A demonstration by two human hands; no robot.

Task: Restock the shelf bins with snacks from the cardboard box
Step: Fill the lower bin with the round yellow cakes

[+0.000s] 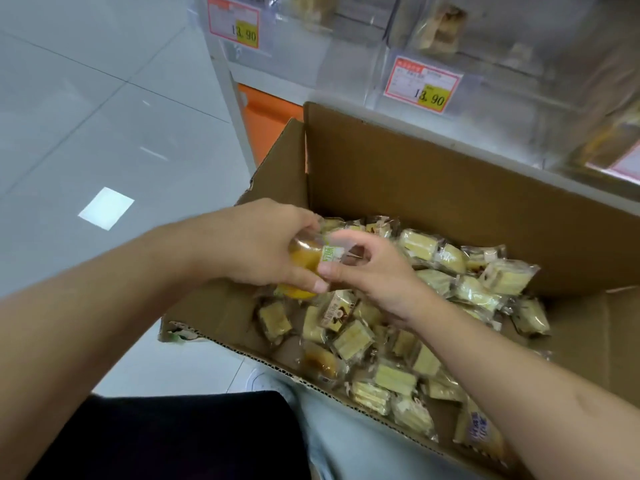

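Observation:
An open cardboard box (433, 174) sits below the shelf, holding several clear-wrapped pale yellow snack cakes (353, 339). My left hand (256, 244) grips a wrapped orange-yellow snack (304, 258) over the box's left part. My right hand (374, 271) pinches the same wrapper at its white and green label end. Clear shelf bins (485, 57) stand behind the box, with some wrapped snacks inside.
Red and yellow price tags reading 13.90 (424, 85) hang on the bin fronts; another price tag (233, 20) is farther left. An orange shelf base (270, 123) shows behind the box's left flap. Grey tiled floor (86, 116) lies to the left.

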